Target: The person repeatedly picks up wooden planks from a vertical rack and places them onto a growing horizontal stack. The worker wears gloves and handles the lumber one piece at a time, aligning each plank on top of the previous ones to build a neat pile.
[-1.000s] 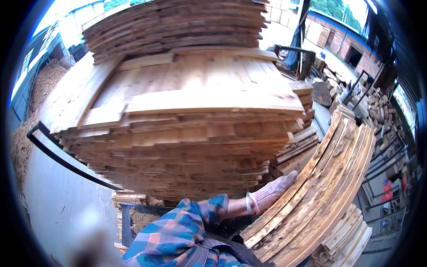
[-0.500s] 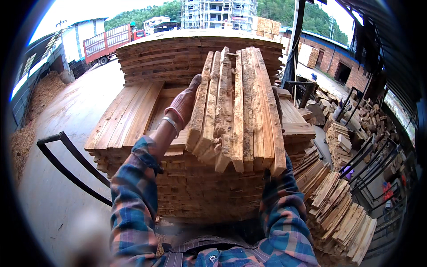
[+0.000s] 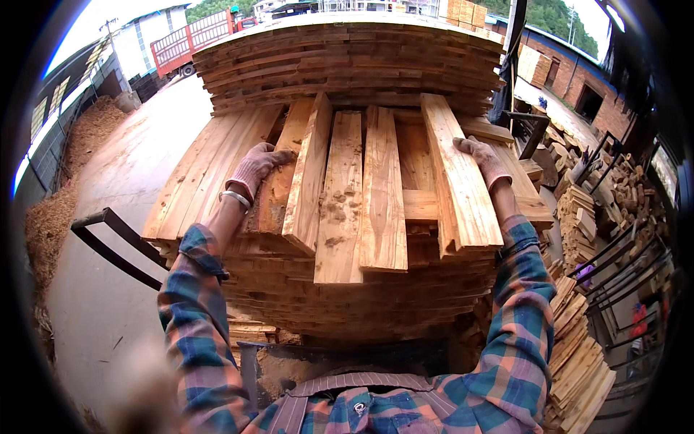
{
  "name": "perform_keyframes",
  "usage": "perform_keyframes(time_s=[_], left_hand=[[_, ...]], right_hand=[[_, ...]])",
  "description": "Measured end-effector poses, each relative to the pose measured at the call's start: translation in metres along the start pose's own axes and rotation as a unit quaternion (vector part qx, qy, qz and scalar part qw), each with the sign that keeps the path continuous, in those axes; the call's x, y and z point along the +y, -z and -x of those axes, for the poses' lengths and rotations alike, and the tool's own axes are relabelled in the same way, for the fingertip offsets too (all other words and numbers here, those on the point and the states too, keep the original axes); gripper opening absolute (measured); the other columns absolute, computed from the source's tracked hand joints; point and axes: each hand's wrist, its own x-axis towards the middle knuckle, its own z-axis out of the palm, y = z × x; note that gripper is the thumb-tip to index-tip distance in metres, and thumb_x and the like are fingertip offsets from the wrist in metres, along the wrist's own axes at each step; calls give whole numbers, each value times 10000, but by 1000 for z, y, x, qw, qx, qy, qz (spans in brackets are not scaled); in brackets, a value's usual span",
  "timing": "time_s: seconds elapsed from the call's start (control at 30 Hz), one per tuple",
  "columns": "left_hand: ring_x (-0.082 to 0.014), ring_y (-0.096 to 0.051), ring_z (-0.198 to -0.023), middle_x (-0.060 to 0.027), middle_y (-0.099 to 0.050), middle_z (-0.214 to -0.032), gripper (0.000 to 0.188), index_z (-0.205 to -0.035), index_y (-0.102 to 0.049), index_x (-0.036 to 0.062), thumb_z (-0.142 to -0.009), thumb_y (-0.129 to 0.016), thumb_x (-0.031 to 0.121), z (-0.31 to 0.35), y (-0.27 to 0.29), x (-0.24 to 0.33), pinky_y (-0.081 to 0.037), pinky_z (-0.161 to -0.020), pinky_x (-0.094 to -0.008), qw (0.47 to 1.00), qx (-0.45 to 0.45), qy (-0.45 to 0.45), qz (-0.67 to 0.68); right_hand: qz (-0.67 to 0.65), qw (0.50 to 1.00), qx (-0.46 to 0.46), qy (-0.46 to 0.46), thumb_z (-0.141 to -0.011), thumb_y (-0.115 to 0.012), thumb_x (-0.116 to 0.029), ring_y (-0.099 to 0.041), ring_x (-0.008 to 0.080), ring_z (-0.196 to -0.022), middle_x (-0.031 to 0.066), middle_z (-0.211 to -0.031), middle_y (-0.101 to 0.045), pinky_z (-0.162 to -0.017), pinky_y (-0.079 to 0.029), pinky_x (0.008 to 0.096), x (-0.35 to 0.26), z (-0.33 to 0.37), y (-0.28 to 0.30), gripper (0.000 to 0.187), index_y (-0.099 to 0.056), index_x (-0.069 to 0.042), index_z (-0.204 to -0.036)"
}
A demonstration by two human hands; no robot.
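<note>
Several rough wooden planks lie lengthwise, fanned apart, on top of a big lumber stack (image 3: pixel 361 300). My left hand (image 3: pixel 256 168), in a pinkish knit glove, rests with fingers stretched over a reddish, bark-marked plank (image 3: pixel 276 199). Just right of its fingertips, a plank (image 3: pixel 307 177) leans on its edge. Two planks, a knotty one (image 3: pixel 341 202) and a smoother one (image 3: pixel 383 195), lie in the middle. At the right, my right hand (image 3: pixel 483 159), also gloved, closes on the outer edge of a long plank (image 3: pixel 463 188); part of its fingers is hidden.
Behind rises a higher tier of stacked boards (image 3: pixel 347 65). A bent black metal bar (image 3: pixel 119 231) stands at the left. More lumber piles (image 3: pixel 578 362) and black metal racks (image 3: pixel 622 267) are at the right. A red truck (image 3: pixel 191 40) stands on the concrete yard.
The bundle of planks held upright between my hands has come down onto the stack and spread apart. My hands have moved wider, and the view has tilted downward.
</note>
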Motion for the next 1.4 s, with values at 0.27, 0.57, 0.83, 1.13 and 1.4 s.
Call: perform_keyframes(time_s=[0.27, 0.57, 0.83, 1.13, 1.4], left_hand=[[-211, -630, -779, -135, -651, -884, 552, -1077, -566, -19, -779, -764, 401, -8, -12, 19, -509, -689, -334, 982, 52, -14, -182], [-311, -580, -1131, -203, -617, -1189, 697, -1331, -455, 34, -795, -746, 372, -27, -10, -14, -464, -914, -383, 977, 56, -108, -175], [-381, -432, -1299, -192, -350, -1453, 1049, -1485, -264, 194, -647, -802, 527, 46, -25, 62, -416, -1032, -504, 911, 8, 9, -412], [-198, -661, -692, -126, -520, -882, 547, -1228, -463, 48, -805, -736, 263, 63, 67, 24, -523, -447, -255, 947, -83, -63, 305], [-178, -620, -616, -160, -554, -891, 674, -1372, -400, 34, -839, -703, 315, 83, 138, -84, -545, -494, -285, 873, -25, 21, 486]], right_hand=[[444, 892, -11, 91, -783, -718, -474, -590, 348, -1124, 271, -1174, -609, -969, -461, 412, -122, 2, -19, 834, -425, 46, -1365], [525, 822, -202, 86, -840, -654, -272, -659, 282, -946, 230, -1127, -621, -790, -549, 395, -128, -39, -277, 640, -429, 67, -1333], [150, 981, -3, -127, -732, -729, -131, -606, 259, -1098, 222, -1257, -585, -940, -498, 330, -141, 40, -162, 776, -391, -46, -1425], [92, 982, -60, -155, -960, -517, -313, -459, 100, -1140, 150, -1286, -471, -902, -390, 176, -21, -21, -130, 637, -293, 66, -1421], [-8, 998, 47, -46, -851, -642, -101, -615, 70, -934, 100, -1032, -690, -842, -446, 210, -40, 4, -140, 514, -493, 95, -1303]])
